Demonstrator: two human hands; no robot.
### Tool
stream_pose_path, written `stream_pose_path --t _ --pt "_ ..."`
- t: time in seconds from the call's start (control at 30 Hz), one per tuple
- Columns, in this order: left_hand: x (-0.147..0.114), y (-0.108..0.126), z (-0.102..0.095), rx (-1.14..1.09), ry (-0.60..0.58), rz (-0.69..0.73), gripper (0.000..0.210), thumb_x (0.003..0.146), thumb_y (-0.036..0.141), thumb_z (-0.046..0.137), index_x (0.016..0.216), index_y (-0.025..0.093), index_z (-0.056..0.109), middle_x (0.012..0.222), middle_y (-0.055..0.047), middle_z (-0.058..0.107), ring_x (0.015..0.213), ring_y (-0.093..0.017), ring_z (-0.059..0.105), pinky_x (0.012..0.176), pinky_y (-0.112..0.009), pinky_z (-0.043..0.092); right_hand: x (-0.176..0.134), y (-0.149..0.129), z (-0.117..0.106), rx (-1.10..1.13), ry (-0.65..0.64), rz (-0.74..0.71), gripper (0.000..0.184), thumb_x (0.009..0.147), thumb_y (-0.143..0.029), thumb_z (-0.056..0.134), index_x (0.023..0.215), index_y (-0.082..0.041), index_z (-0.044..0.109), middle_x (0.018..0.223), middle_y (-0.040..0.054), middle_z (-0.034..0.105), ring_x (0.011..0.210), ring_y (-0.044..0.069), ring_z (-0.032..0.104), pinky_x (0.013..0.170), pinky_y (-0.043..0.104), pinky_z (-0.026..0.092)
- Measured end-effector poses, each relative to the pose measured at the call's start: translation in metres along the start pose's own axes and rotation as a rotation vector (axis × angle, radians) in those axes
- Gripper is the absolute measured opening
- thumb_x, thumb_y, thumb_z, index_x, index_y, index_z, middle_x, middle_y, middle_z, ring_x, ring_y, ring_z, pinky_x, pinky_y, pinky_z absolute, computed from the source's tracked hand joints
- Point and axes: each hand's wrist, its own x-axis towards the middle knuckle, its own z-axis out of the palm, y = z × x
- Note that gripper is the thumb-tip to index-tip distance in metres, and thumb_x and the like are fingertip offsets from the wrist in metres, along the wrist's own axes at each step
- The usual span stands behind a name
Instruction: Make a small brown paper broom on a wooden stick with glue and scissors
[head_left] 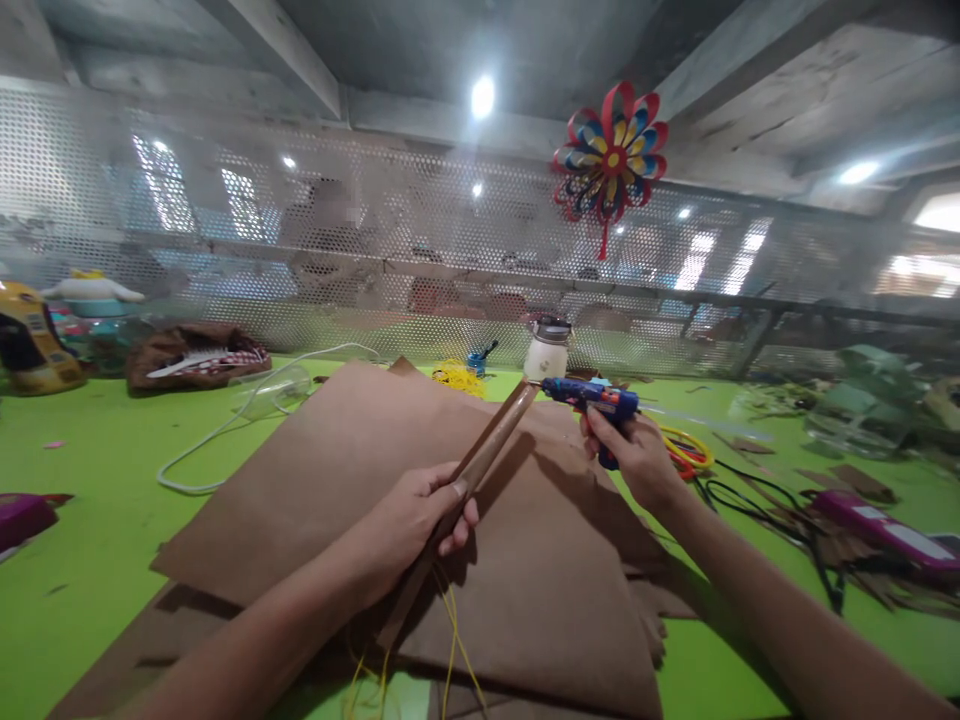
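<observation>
left hand has its fingers wrapped round a long brown strip, thumb along the top, holding it slanted up and away over the big brown sheets on the green table. right hand is gripping a blue glue gun by the handle, nozzle right at the strip's far end. touching or just off it? too small for me to call.

what i'd worry about: if that nozzle is hot and the left grip slides up the strip, that's a burnt finger. if the strip twists in the hand, glue could miss the edge and drip on the sheets underneath. the yellow strings hanging below the left hand could snag too. and the pale bottle with the dark lid sits just behind the tip, so an overreach might knock it.

containers: the small blue cup has something dark and stick-like poking out, the brown pouch over at left holds something white plus checked cloth, and near it a clear cup lies on its side.
</observation>
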Motion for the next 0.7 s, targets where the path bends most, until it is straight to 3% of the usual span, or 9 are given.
stream_pose_path --t 0.4,0.7 --pt "-0.0006 -0.0009 0.0011 0.0 0.013 0.029 0.026 0.083 0.038 0.047 0.071 0.015 0.052 0.055 0.002 0.049 0.044 -0.006 0.038 0.045 -0.019 0.03 -0.0084 -0.0061 0.0041 -0.083 -0.036 -0.001 0.04 0.086 -0.047 0.046 0.061 -0.017 0.052 0.059 0.0018 0.053 0.057 0.014 0.05 0.057 0.027 0.039" --pt "-0.0022 0.0027 0.0013 0.025 0.004 0.049 0.025 0.084 0.036 0.047 0.074 0.014 0.053 0.058 0.001 0.051 0.047 -0.006 0.039 0.046 -0.019 0.029 -0.005 -0.006 0.0019 -0.189 0.074 -0.048 0.04 0.086 -0.047 0.046 0.058 -0.018 0.052 0.057 0.0026 0.054 0.058 0.015 0.051 0.06 0.028 0.039"
